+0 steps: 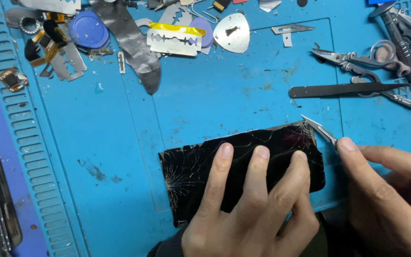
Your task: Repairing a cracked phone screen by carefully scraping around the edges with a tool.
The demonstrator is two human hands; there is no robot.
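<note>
- The cracked black glass phone screen panel (243, 166) lies flat on the blue silicone mat covering the worktop (120, 143), at about 6 o'clock in the head view, tilted slightly with its right end higher.
- The left hand (253, 204) presses down on the panel with 3 fingers spread flat across its middle; it is not clamped round anything, only bearing on the glass.
- The right hand (391, 190), at about 4 o'clock, is closed in a pinch on a thin silver metal blade (320, 129), whose tip touches the panel's upper right corner.
- Judging from this, the work is at an early stage: the blade tip sits only at that corner, where the cracks bunch and a brownish edge shows; no gap is visible along the other edges, so most of the prying appears left to do.
- A spider-web crack marks the panel's lower left end.
- At 2 o'clock lie black flat tweezers (343, 90) and small silver scissors (362, 59), well apart from the panel.
- At 12 o'clock sit a double-edged razor blade with yellow tape (174, 40) and a rounded steel pick (232, 32).
</note>
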